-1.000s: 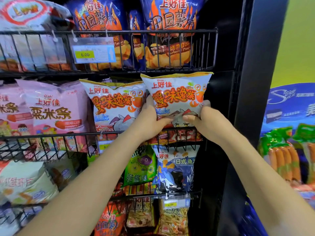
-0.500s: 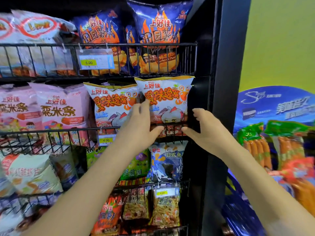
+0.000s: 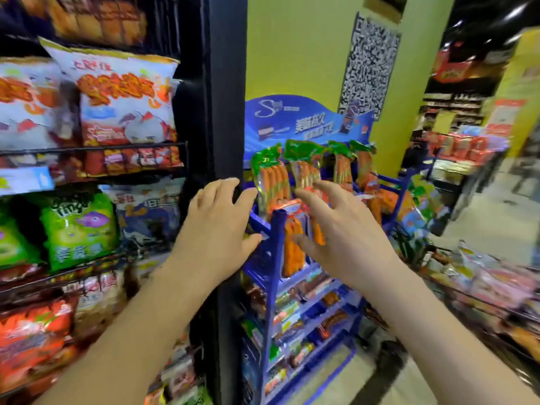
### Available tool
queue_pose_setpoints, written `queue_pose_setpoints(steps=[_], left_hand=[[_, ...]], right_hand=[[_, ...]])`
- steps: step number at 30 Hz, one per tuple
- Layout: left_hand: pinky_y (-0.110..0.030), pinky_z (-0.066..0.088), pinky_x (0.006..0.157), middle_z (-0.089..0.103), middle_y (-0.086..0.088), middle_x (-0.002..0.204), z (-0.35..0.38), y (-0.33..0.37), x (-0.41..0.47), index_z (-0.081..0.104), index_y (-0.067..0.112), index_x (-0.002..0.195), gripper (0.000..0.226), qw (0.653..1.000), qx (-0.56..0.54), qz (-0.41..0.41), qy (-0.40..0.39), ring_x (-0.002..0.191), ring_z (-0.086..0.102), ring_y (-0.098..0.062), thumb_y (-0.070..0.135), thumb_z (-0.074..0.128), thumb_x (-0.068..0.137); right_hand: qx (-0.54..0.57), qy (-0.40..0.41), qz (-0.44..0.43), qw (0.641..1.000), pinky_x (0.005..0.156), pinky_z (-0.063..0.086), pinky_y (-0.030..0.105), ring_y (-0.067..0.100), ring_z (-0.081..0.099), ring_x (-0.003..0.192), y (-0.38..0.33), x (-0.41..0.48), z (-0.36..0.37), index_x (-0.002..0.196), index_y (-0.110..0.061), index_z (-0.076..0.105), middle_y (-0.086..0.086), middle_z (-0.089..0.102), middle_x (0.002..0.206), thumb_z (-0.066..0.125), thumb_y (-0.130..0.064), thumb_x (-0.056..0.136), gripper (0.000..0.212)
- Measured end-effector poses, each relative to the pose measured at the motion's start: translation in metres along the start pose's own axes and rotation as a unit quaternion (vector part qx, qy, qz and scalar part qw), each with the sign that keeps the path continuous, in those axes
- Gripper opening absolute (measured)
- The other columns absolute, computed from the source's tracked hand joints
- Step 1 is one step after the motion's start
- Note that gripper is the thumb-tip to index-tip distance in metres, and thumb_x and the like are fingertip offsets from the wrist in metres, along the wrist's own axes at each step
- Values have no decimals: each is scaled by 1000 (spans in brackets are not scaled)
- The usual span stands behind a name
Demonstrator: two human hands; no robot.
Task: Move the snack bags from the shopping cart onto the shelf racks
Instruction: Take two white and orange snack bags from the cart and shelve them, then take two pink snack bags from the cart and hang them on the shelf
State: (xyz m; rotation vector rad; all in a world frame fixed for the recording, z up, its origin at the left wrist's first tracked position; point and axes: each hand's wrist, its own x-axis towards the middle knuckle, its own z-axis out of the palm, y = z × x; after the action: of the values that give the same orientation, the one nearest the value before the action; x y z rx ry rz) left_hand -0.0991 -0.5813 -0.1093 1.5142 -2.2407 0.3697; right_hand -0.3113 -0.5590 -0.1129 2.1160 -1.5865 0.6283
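The white and orange snack bag [image 3: 122,97] stands in the wire shelf rack [image 3: 93,147] at the upper left, beside another bag of the same kind. My left hand [image 3: 216,229] hangs in front of the black shelf post with fingers spread and nothing in it. My right hand [image 3: 342,229] is open too, fingers apart, in front of the blue stand. Both hands are well right of the bag and apart from it. The shopping cart [image 3: 482,305] shows at the right edge, blurred, with several snack bags inside.
A black shelf post [image 3: 228,112] divides the snack racks from a blue display stand [image 3: 271,258] hung with orange sausage packs. Lower racks hold green, blue and orange bags. A yellow-green pillar stands behind; an aisle floor opens at the right.
Both hands let go of the white and orange bag, which stays in the rack. The hands moved right and down, and the view swung right toward the blue stand and cart.
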Motion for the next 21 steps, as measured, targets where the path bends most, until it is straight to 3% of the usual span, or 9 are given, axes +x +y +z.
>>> queue_pose_setpoints(steps=[4, 10, 16, 21], left_hand=[[-53, 40, 109, 49, -15, 145, 27, 80, 10, 54, 17, 145, 79, 996, -49, 80, -8, 137, 44, -40, 46, 84, 78], [-45, 23, 122, 22, -8, 163, 63, 225, 38, 29, 26, 158, 74, 973, -93, 202, -54, 153, 17, -30, 55, 59, 97], [-44, 26, 120, 27, -9, 159, 115, 389, 63, 34, 25, 156, 74, 943, -122, 297, -89, 150, 23, -30, 56, 62, 94], [-47, 29, 119, 33, -13, 158, 154, 506, 81, 44, 22, 149, 71, 923, -117, 350, -108, 148, 28, -34, 53, 68, 90]], right_hand=[[-45, -55, 101, 992, 105, 47, 49, 38, 46, 138, 65, -78, -18, 150, -19, 48, 17, 44, 154, 77, -48, 86, 76], [-49, -76, 240, 967, 98, 52, 49, 38, 54, 130, 167, -182, -46, 142, -22, 55, 16, 48, 150, 74, -47, 85, 66], [-48, -79, 342, 935, 98, 53, 47, 33, 56, 127, 277, -275, -65, 142, -25, 54, 9, 53, 142, 46, -64, 83, 71], [-43, -96, 392, 914, 97, 54, 48, 33, 58, 124, 365, -330, -72, 136, -21, 59, 9, 55, 139, 64, -51, 85, 59]])
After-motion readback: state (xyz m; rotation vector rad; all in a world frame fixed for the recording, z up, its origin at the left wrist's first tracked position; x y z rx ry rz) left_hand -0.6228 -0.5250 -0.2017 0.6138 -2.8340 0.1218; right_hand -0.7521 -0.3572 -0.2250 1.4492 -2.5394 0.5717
